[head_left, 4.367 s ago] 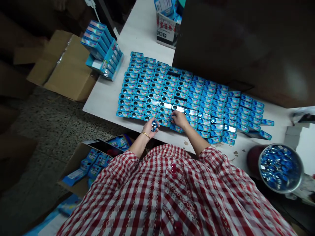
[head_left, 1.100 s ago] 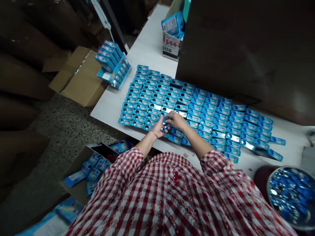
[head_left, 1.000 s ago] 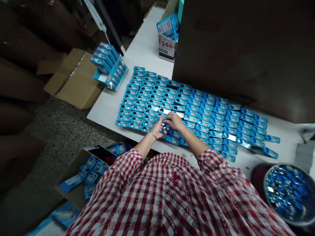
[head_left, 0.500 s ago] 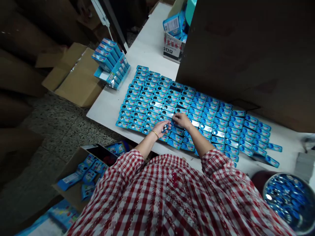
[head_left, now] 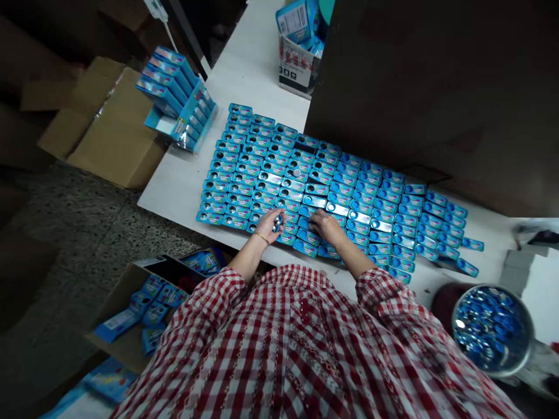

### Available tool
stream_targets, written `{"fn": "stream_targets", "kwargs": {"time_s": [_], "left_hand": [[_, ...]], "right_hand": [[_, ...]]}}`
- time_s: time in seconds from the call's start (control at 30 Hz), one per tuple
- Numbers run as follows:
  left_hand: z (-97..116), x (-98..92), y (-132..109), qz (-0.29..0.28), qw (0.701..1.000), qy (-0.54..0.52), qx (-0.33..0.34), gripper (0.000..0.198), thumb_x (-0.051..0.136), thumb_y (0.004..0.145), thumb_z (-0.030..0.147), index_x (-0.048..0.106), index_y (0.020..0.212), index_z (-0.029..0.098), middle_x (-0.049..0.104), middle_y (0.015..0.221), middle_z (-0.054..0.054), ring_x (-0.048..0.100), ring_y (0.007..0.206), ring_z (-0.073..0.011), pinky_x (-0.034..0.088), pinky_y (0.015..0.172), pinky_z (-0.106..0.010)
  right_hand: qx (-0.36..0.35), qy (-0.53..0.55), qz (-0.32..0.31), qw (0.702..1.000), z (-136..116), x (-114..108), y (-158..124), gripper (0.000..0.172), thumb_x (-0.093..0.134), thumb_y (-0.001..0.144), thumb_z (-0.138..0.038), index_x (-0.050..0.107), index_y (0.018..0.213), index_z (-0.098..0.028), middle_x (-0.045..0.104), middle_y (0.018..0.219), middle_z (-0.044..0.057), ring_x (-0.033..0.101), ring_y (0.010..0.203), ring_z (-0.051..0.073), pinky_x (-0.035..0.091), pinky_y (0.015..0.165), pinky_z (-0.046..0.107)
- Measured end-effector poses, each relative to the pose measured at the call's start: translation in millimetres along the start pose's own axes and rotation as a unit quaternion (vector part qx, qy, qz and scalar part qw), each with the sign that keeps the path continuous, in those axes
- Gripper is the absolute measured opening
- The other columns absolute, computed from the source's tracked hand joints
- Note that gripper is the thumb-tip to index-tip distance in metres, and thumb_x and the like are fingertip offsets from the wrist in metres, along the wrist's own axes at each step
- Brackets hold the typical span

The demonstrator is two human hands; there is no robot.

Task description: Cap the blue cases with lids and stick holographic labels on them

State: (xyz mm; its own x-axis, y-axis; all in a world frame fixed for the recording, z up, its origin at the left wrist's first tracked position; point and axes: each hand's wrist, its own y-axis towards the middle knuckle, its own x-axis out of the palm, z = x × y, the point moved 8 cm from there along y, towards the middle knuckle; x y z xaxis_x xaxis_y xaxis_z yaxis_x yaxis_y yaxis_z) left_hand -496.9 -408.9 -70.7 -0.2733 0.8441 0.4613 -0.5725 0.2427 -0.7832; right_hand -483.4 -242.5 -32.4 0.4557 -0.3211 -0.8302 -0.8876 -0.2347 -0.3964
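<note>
Rows of small blue packs [head_left: 238,189] with printed labels lie side by side across the white table [head_left: 262,64]. Packs on the left show dark round spots at one end; those on the right show plain blue rounds. My left hand [head_left: 267,228], palm up over the front rows, is curled around a few small shiny round pieces [head_left: 278,222], silver and blue. Just right of it, my right hand [head_left: 327,226] is palm down, its bent fingertips against a pack. Whatever those fingertips pinch is hidden. A pale disc [head_left: 297,173] lies on a middle pack.
A metal bowl [head_left: 528,355] of shiny blue and silver round pieces stands at right. Blue display boxes [head_left: 168,87] stand at the table's left edge. A carton [head_left: 288,87] sits behind; an open carton [head_left: 102,340] of blue packets is below left. A dark panel [head_left: 414,87] borders the rows.
The view has shifted slightly. My right hand has moved from beside my left fingers toward the right and front, leaving a gap between the hands. My left hand still cups the round pieces.
</note>
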Motion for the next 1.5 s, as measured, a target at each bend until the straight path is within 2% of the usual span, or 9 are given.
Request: {"fn": "stream_targets", "kwargs": {"time_s": [0.3,0.43,0.57,0.67,0.73,0.8,0.93,1.1,1.5], "left_hand": [[9,3.8,-5,0.001,1.0,0.003,0.011,0.018,0.068,0.07,0.024,0.058,0.08,0.014,0.056,0.061,0.002,0.052,0.048,-0.0061,0.031,0.036,-0.014],[9,2.5,-4,-0.003,1.0,-0.003,0.009,0.018,0.068,0.07,0.024,0.058,0.08,0.014,0.056,0.062,0.002,0.053,0.049,-0.0062,0.032,0.036,-0.014],[7,1.2,-4,0.003,1.0,-0.01,0.0,0.016,0.067,0.071,0.024,0.058,0.08,0.014,0.057,0.062,0.001,0.053,0.049,-0.0062,0.032,0.037,-0.014],[8,1.8,-5,0.008,1.0,-0.013,-0.002,0.015,0.066,0.072,0.023,0.058,0.081,0.014,0.057,0.063,0.001,0.052,0.049,-0.0062,0.032,0.036,-0.014],[8,2.5,-6,0.009,1.0,-0.014,-0.003,0.015,0.066,0.072,0.023,0.058,0.08,0.014,0.057,0.063,0.001,0.052,0.049,-0.0062,0.032,0.036,-0.014],[9,2.6,-7,0.01,1.0,-0.015,-0.002,0.015,0.066,0.071,0.023,0.058,0.08,0.014,0.057,0.063,0.001,0.052,0.049,-0.0062,0.032,0.036,-0.014],[12,0.1,-9,0.016,1.0,-0.017,0.008,0.016,0.067,0.071,0.022,0.058,0.081,0.013,0.057,0.063,0.001,0.052,0.049,-0.0064,0.031,0.036,-0.014],[16,-1.8,-12,0.019,1.0,-0.017,0.012,0.016,0.067,0.07,0.022,0.058,0.08,0.014,0.057,0.062,0.001,0.051,0.049,-0.0063,0.03,0.036,-0.014],[22,-0.4,-2,0.007,1.0,-0.013,0.014,0.021,0.071,0.067,0.026,0.06,0.081,0.014,0.057,0.063,0.001,0.052,0.051,-0.0065,0.03,0.036,-0.014]], "right_hand": [[-0.108,0.024,-0.054,0.992,-5,2,-10,0.021,0.054,0.079,-0.014,0.063,0.097,-0.018,0.054,0.109,0.009,0.057,0.087,0.016,0.044,0.071,0.025],[-0.036,0.181,-0.012,0.983,16,-9,1,0.016,0.059,0.073,-0.02,0.061,0.088,-0.018,0.059,0.093,0.005,0.056,0.076,0.014,0.046,0.071,0.027],[0.121,0.489,0.069,0.861,51,-16,12,0.032,0.059,0.07,-0.038,0.057,0.095,-0.019,0.06,0.08,0.002,0.059,0.069,0.014,0.049,0.064,0.028],[0.163,0.589,0.085,0.787,53,-20,29,0.036,0.062,0.067,-0.037,0.057,0.097,-0.018,0.063,0.08,0.003,0.059,0.066,0.012,0.049,0.063,0.026],[0.158,0.568,0.088,0.803,48,-30,47,0.031,0.061,0.069,-0.032,0.059,0.096,-0.017,0.064,0.08,0.003,0.058,0.063,0.011,0.049,0.063,0.026],[0.152,0.471,0.091,0.864,43,-45,66,0.025,0.055,0.076,-0.027,0.061,0.098,-0.015,0.065,0.08,0.004,0.059,0.063,0.011,0.048,0.065,0.027],[0.163,0.096,0.074,0.979,32,-74,98,0.022,0.058,0.076,-0.015,0.063,0.097,-0.015,0.067,0.09,0.01,0.062,0.085,0.021,0.046,0.077,0.03],[0.141,-0.12,-0.029,0.982,8,-75,121,0.035,0.057,0.077,-0.011,0.059,0.112,-0.01,0.063,0.108,0.02,0.059,0.099,0.028,0.045,0.079,0.033],[0.1,-0.153,-0.053,0.982,12,-76,123,0.029,0.055,0.078,-0.015,0.061,0.105,-0.019,0.064,0.107,0.011,0.059,0.099,0.026,0.047,0.075,0.031]]}}
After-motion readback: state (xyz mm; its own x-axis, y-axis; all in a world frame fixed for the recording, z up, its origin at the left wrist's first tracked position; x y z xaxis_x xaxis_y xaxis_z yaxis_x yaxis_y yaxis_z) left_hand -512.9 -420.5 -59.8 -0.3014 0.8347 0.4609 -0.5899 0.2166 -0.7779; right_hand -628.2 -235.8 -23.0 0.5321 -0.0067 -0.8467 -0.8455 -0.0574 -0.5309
